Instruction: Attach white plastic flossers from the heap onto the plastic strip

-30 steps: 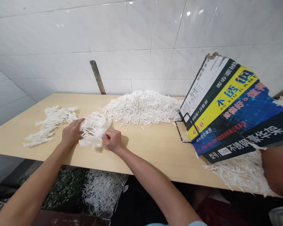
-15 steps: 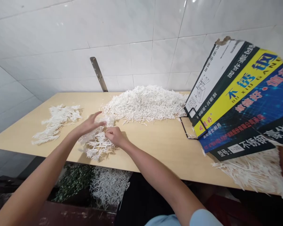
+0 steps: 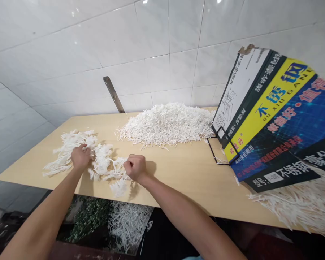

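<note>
My right hand (image 3: 135, 167) is closed in a fist at the right end of a white branching plastic sprig (image 3: 104, 160), whose frilly tips spread leftward over the board. My left hand (image 3: 81, 156) is at the left heap of similar white sprigs (image 3: 61, 155), its fingers curled around a thin white piece near the heap's right side. The fingertips of this hand are partly hidden. Just below the sprig, a small loose white tuft (image 3: 118, 187) lies near the front edge.
A big mound of short white plastic sticks (image 3: 168, 122) rests against the tiled wall. To the right leans a printed cardboard box (image 3: 276, 119) with more white strands (image 3: 308, 202) below it. Under the wooden board (image 3: 178, 173) are green foliage (image 3: 92, 218) and white pieces (image 3: 128, 224).
My left hand has moved left from beside the right hand to the left heap, and its spread fingers have curled in. My right hand stays closed, slightly farther right. The view has shifted a little.
</note>
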The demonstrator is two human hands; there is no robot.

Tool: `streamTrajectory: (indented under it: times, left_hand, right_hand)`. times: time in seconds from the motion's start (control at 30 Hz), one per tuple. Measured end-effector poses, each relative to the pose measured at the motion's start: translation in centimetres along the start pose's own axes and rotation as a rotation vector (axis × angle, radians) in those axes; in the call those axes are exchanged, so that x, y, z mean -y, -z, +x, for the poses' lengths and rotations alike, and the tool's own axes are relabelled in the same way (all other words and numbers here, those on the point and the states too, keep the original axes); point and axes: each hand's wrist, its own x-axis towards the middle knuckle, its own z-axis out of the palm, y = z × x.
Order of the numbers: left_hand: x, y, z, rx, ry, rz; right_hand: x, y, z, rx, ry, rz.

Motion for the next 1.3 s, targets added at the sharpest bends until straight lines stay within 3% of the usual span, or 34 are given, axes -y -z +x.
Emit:
streamTrajectory:
  times: [0.1, 0.27, 0.4, 0.5, 0.57, 0.63, 0.73, 0.83, 0.9, 1.0, 1.13, 1.23, 1.3]
  left_hand:
    - [1.2, 0.3, 1.0, 0.020, 0.064, 0.001]
    - [1.4, 1.3, 3.9, 0.234, 0.017, -0.092]
    - [0.6, 3.8, 2.1, 0.281, -0.044, -0.063]
    - [-0.7, 5.0, -2.8, 0.183, -0.404, 0.074]
    - [-1.5, 4.6, -5.7, 0.310, -0.721, 0.032]
    - [-1.7, 3.5, -7.1, 0.394, -0.838, -0.004]
    - [-0.8, 1.8, -5.9, 0.472, -0.794, -0.048]
    - [0.6, 0.9, -3.4, 0.517, -0.737, -0.060]
    - [1.1, 0.6, -2.2, 0.544, -0.759, -0.048]
    - [0.7, 0.2, -1.5, 0.567, -0.805, -0.028]
    - [-0.7, -0.4, -1.0, 0.574, -0.884, 0.025]
    - [-0.7, -0.9, -0.3, 0.548, -0.909, 0.065]
    - [0.0, -0.9, 0.4, 0.460, -0.815, 0.094]
  right_hand:
    - [-0.5, 0.6, -0.2, -0.086, -0.124, 0.014]
    - [-0.8, 1.3, 0.0, -0.056, -0.230, 0.022]
    - [-0.7, 1.4, 0.3, -0.111, -0.317, 0.055]
    - [-0.6, 1.4, 0.5, -0.110, -0.327, 0.059]
    - [-0.5, 1.4, 0.6, -0.078, -0.332, 0.034]
    - [-0.2, 1.6, 0.5, -0.038, -0.329, 0.010]
    - [0.4, 2.4, -0.8, 0.024, -0.306, -0.005]
    - [1.4, 4.3, -3.6, 0.178, -0.175, -0.061]
    - [2.0, 5.9, -5.7, 0.266, -0.091, -0.172]
    - [2.6, 8.0, -7.8, 0.316, -0.110, -0.310]
    - [2.4, 9.7, -8.7, 0.222, -0.198, -0.323]
    - [2.3, 10.7, -9.0, 0.096, -0.086, -0.292]
    - [2.4, 11.9, -9.5, -0.017, 0.043, -0.289]
